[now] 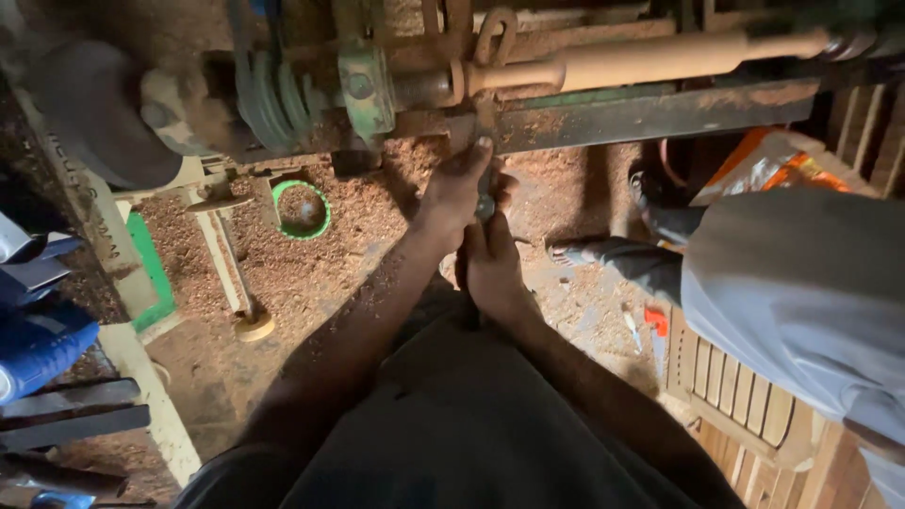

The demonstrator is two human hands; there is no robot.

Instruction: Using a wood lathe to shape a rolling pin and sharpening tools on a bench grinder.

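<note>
Dark cloth over the lap (471,424) lies nearest; beyond it the right hand (490,269) clenches the metal tool (486,179) low; the left hand (457,184) grasps it higher; its long axis runs straight up toward the lathe bed (650,113).

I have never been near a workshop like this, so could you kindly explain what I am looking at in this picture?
The one picture comes from a camera on a person's head, looking down past their knees. Across the top runs a wood lathe: a long machine bed with a pale turned wooden piece mounted above it. Both bare hands meet just below it: the left hand and the right hand grip a slim metal tool held up against the bed. Sawdust covers the floor, with a green ring lying in it. At right sits another person, of whom a grey sleeve shows.
</note>
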